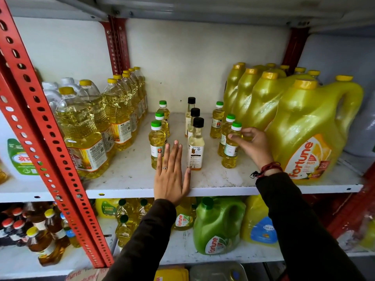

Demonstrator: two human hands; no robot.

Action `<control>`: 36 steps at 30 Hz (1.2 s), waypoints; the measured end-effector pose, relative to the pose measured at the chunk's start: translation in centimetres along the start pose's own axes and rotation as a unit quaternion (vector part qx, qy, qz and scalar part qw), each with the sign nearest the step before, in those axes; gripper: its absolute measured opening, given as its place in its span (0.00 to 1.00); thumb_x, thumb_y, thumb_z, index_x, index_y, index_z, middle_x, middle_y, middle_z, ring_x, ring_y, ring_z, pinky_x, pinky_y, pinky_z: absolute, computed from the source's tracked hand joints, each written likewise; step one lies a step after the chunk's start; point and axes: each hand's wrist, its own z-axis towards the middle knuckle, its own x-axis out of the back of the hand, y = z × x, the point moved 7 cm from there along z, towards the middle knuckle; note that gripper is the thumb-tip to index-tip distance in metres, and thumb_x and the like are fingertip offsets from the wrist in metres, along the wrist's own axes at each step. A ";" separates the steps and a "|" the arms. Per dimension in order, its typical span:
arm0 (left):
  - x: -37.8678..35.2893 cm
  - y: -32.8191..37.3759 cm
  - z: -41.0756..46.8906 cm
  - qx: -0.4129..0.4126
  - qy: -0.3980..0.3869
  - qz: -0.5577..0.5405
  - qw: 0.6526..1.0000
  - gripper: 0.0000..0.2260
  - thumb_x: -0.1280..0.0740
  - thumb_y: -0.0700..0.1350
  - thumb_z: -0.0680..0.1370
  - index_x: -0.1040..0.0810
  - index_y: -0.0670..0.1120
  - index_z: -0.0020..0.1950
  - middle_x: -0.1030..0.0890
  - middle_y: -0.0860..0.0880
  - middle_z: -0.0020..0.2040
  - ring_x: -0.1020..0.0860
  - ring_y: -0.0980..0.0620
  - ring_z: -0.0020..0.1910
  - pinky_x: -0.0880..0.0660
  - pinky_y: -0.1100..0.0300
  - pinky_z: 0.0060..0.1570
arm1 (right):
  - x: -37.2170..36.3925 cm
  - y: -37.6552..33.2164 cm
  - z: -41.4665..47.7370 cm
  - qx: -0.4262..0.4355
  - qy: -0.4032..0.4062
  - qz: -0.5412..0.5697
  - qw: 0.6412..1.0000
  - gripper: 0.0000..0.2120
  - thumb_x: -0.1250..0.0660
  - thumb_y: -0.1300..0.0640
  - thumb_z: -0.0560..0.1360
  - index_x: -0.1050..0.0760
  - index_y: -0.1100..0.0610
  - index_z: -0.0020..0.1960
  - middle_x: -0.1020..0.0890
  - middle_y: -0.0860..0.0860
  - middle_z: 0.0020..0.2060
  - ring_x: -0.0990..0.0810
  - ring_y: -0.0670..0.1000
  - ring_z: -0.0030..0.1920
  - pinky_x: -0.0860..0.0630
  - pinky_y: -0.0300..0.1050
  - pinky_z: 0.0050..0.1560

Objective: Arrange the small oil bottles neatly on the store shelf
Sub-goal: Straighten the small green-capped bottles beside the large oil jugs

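Note:
Small oil bottles stand in three rows on the white shelf [213, 188]. The left row has three green-capped bottles, its front one [156, 138]. In the middle stand three black-capped bottles, front one [196, 151]. The right row has three green-capped bottles, front one [231, 151]. My right hand [250, 146] has its fingertips around the shoulder of that front right bottle. My left hand [172, 175] lies flat with fingers apart, between the left and middle front bottles, holding nothing.
Large clear oil bottles [85, 134] crowd the left of the shelf. Big yellow jugs [308, 134] fill the right. A red perforated upright [46, 134] slants across the left. Below, a green jug [218, 226] and more bottles stand on a lower shelf.

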 end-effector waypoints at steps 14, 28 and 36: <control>0.1 0.0 0.1 0.010 -0.020 0.002 1.000 0.33 0.48 0.58 0.84 0.46 0.42 0.85 0.49 0.43 0.85 0.56 0.46 0.85 0.64 0.51 0.82 | -0.6 -0.8 -0.7 0.018 0.001 0.033 0.999 0.17 0.22 0.54 0.71 0.19 0.54 0.57 0.17 0.50 0.54 0.20 0.46 0.52 0.27 0.38 0.50; 0.2 0.0 0.1 0.013 -0.045 -0.009 0.999 0.33 0.49 0.58 0.84 0.44 0.41 0.84 0.46 0.42 0.85 0.51 0.44 0.85 0.63 0.51 0.83 | -0.1 -0.3 -0.6 0.023 0.065 0.005 0.998 0.23 0.21 0.42 0.67 0.21 0.54 0.54 0.17 0.49 0.53 0.19 0.46 0.48 0.23 0.39 0.45; 0.5 0.1 0.1 0.021 -0.054 -0.017 0.998 0.33 0.49 0.58 0.84 0.43 0.41 0.84 0.47 0.43 0.85 0.50 0.44 0.84 0.64 0.52 0.83 | -0.2 -0.2 -0.3 0.011 0.016 0.052 0.998 0.14 0.20 0.55 0.69 0.19 0.52 0.52 0.17 0.47 0.48 0.21 0.37 0.45 0.28 0.31 0.40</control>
